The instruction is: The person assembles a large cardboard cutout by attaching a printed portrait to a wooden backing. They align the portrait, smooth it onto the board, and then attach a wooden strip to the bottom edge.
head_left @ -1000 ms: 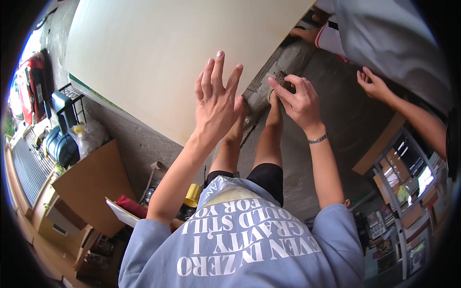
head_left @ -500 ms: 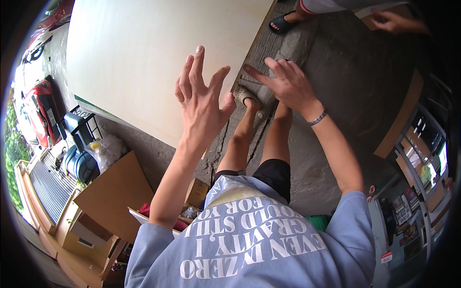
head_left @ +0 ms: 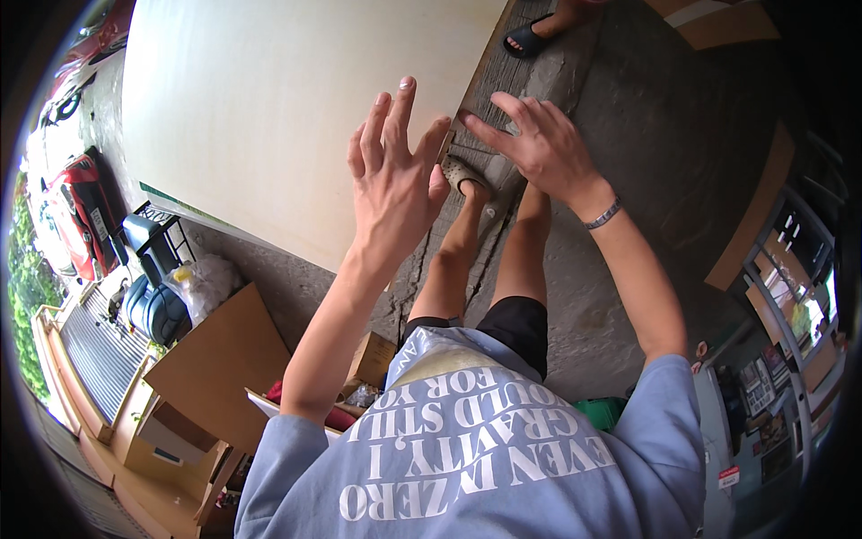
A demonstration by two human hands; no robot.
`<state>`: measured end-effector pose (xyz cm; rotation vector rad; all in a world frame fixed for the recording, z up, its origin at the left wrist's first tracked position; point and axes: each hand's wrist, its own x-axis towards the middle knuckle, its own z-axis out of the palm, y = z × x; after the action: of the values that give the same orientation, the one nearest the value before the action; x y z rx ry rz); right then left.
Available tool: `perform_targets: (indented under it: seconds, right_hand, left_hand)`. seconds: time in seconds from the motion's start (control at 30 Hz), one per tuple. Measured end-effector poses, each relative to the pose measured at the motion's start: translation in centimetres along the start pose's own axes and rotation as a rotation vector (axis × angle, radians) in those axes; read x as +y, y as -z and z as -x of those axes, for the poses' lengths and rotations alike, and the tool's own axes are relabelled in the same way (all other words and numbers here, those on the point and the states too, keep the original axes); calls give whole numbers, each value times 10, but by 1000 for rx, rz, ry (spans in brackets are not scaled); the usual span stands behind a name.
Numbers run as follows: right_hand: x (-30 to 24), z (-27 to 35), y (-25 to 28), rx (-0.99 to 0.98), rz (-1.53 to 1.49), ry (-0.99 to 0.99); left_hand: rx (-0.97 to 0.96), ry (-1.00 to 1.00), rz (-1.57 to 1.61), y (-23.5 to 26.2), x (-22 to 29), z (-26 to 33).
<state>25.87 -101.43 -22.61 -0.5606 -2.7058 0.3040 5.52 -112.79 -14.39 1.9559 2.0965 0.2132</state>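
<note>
Head view: a large pale board [head_left: 296, 126] fills the frame from 9 to 12 o'clock, standing on the concrete floor [head_left: 646, 180]. The left hand [head_left: 391, 180] hovers at its right edge, grip wide, 5 fingers spread, holding nothing. The right hand [head_left: 534, 144] sits at 1 o'clock, grip also wide, fingertips at the board's corner edge. To steady it well, I judge both palms should press flat, clear of the sandalled foot [head_left: 467, 175] below.
</note>
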Motion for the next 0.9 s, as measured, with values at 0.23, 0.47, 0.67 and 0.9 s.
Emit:
perform_targets:
  seconds: [0.23,0.47,0.67,0.9]
  right_hand:
    - [2,-3,1,-52,-39,-13]
    - [5,2,-5,-61,-35,5]
    - [4,3,-6,-47,-30,8]
    - [-1,1,-3,-64,-26,-26]
  left_hand:
    - [-7,-10,-11,-2,-1,-1]
    - [110,-22,33,1,-24,-24]
    - [142,-83,-37,2,-39,-61]
    - [122,-158,-62,2,-36,-78]
